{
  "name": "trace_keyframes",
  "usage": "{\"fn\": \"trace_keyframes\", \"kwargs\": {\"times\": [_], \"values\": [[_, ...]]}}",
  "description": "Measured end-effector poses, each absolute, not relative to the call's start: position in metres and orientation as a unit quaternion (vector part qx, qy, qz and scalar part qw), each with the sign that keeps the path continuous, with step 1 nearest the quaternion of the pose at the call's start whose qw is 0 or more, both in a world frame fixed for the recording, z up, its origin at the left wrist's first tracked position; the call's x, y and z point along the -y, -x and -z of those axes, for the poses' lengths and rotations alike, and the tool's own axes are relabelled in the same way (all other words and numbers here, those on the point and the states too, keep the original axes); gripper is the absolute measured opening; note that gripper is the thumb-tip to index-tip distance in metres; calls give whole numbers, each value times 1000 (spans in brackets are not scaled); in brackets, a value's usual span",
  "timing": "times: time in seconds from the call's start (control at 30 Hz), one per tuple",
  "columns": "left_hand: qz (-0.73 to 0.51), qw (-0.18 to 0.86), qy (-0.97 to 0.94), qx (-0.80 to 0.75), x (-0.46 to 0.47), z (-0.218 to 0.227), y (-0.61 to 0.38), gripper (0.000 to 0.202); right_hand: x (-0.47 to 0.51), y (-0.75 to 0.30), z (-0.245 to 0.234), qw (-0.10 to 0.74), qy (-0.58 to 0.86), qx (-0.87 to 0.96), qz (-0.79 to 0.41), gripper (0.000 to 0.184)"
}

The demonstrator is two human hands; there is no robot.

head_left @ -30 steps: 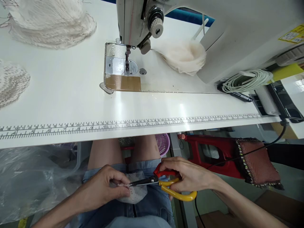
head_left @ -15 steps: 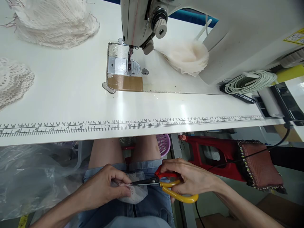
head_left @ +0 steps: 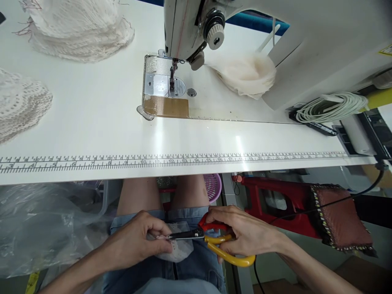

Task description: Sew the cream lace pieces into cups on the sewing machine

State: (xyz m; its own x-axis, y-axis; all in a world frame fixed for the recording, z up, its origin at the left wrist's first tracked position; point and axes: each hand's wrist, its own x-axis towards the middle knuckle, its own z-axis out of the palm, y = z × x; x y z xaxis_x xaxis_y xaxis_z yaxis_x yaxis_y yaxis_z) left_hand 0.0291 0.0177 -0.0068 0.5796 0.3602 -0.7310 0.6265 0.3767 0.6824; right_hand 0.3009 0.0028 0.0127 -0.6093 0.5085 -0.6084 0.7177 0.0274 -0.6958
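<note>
Over my lap, my left hand (head_left: pixel 137 243) pinches a small white lace piece (head_left: pixel 177 250) between thumb and fingers. My right hand (head_left: pixel 241 234) is closed on scissors (head_left: pixel 211 241) with one red and one yellow handle. The steel blades point left and meet the lace right at my left fingertips. Both hands sit below the front edge of the white sewing table (head_left: pixel 92 122), above my denim shorts.
A sewing machine (head_left: pixel 190 28) stands at the back centre of the table. Stacks of white lace pieces (head_left: pixel 76 24) lie at the back left, another (head_left: pixel 21 104) at the left edge, and cream pieces (head_left: pixel 248 73) beside the machine. A coiled cable (head_left: pixel 330 106) lies right. A printed ruler (head_left: pixel 183 160) runs along the front edge.
The hands stay over my lap with the scissors at the lace; the blades have closed slightly. The view has shifted a little, so the table contents appear further right.
</note>
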Motion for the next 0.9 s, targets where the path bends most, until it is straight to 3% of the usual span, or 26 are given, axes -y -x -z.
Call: {"fn": "trace_keyframes", "kwargs": {"times": [0.47,0.67,0.9], "values": [[83,703,-538,-458,-15,10,-28,29,1,-300,-9,101,-426,-724,534,30],[69,718,-530,-445,-17,9,-29,27,2,-300,-12,90,-442,-718,530,40],[62,706,-544,-450,-16,9,-30,26,1,-296,-13,91,-439,-724,524,40]]}}
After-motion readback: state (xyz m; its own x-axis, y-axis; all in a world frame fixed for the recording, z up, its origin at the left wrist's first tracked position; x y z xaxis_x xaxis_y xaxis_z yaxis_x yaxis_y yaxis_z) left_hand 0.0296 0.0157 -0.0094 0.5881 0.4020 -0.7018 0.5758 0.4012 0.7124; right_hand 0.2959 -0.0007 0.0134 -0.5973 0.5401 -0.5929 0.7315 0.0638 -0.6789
